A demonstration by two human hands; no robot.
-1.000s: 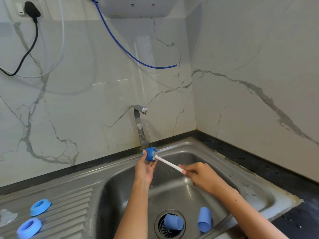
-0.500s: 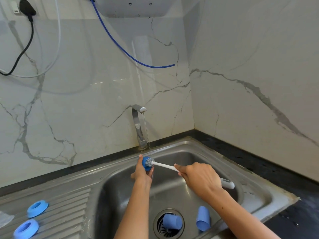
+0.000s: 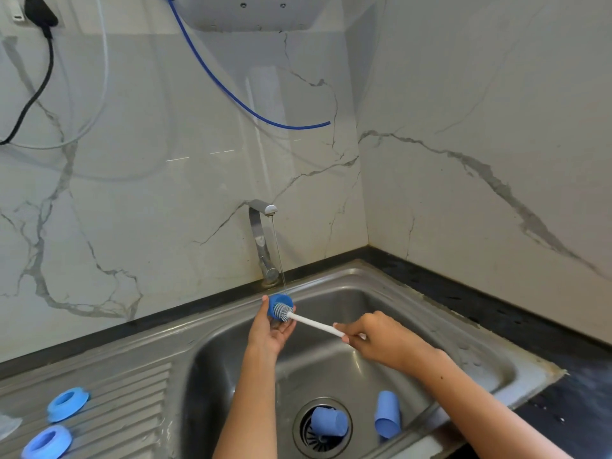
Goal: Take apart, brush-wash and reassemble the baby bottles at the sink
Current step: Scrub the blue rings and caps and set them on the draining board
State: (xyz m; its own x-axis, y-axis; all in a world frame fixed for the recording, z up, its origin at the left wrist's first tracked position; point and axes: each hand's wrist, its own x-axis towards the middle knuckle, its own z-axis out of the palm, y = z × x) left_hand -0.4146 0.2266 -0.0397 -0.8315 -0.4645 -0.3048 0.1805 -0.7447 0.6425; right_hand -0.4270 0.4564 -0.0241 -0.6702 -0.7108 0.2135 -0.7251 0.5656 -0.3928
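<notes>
Left hand (image 3: 270, 329) grips small blue bottle part (image 3: 280, 308) under thin stream from tap (image 3: 265, 241), opening turned toward brush so water rinses while bristles scrub. Right hand (image 3: 381, 339) clenched on white handle of bottle brush (image 3: 313, 323), bristle head pushed into part. 2 blue caps (image 3: 329, 422) (image 3: 386, 414) lie low in sink (image 3: 364, 293), 1 over drain, likely waiting turn. 2 blue rings (image 3: 68, 404) (image 3: 48, 442) sit on ribbed draining surface (image 3: 126, 392), kept apart from basin, seemingly to drain.

basin floor open at centre, two blue cups (image 3: 386, 415) by drain (image 3: 323, 425), tap (image 3: 263, 240) behind
</notes>
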